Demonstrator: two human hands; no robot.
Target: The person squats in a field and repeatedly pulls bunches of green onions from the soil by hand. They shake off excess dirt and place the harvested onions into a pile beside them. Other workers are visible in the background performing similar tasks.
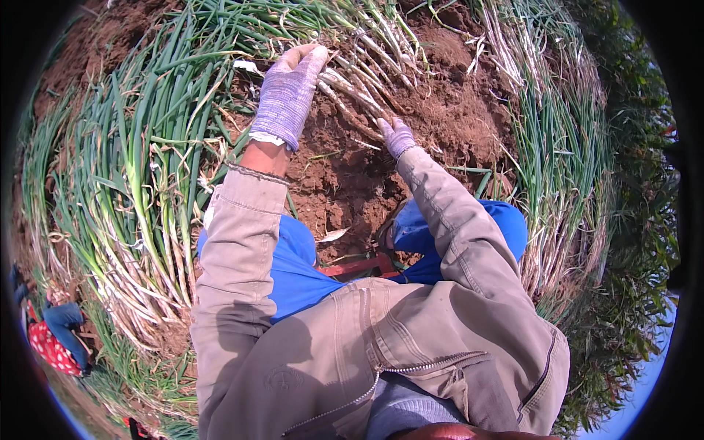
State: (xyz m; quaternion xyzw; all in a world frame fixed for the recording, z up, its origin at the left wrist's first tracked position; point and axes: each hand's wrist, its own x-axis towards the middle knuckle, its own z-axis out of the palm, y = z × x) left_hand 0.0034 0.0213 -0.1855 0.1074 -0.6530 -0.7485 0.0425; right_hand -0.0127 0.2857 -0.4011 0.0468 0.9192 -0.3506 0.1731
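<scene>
My left hand (291, 88), in a pale purple knit glove with the fingertips coated in tan, closes around spring onions where the stalks meet the leaves. Its far fingers are hidden behind the stalks. The white stalks (352, 91) slant down to the right, soiled and brownish. At their root end my right hand (397, 136), gloved alike, has its fingers closed on them. How many stalks each hand holds cannot be made out. Just beyond, more pulled spring onions (385, 41) lie on the reddish-brown soil (341, 181), roots toward the right.
A thick row of spring onions (137, 165) lies along my left, another (555, 154) along my right. Between my blue-clad knees is a red low frame (357, 267). Leafy plants (632, 220) border the far right. Another person's denim-clad leg (66, 327) shows at lower left.
</scene>
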